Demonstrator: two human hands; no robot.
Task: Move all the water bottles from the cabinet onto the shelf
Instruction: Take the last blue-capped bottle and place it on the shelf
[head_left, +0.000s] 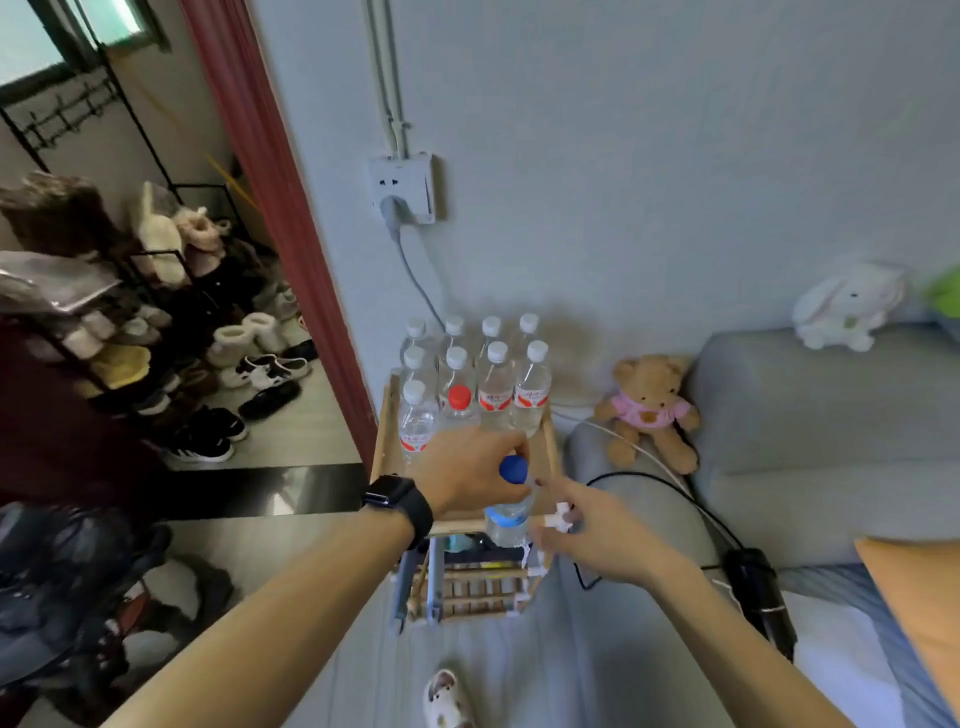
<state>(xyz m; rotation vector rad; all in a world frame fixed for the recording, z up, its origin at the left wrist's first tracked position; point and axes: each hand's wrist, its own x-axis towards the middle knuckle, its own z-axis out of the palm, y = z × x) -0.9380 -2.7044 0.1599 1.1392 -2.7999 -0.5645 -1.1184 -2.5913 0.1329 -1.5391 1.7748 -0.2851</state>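
Observation:
Several clear water bottles (496, 384) with white caps stand in rows on the top of a small wooden shelf (550, 441) against the wall; one among them has a red cap (459, 397). My left hand (467, 467), with a black watch on the wrist, grips a blue-capped water bottle (509, 514) by its neck above the shelf's front edge. My right hand (597, 530) hovers just right of that bottle, fingers spread and holding nothing. The bottle's base overlaps the shelf's front rail.
A grey sofa (805, 405) with a teddy bear (649, 410) and a white plush rabbit (847, 306) is to the right. Cables (649, 480) trail over the sofa arm. A wall socket (400, 189) sits above the shelf. A shoe rack (156, 338) fills the doorway at left.

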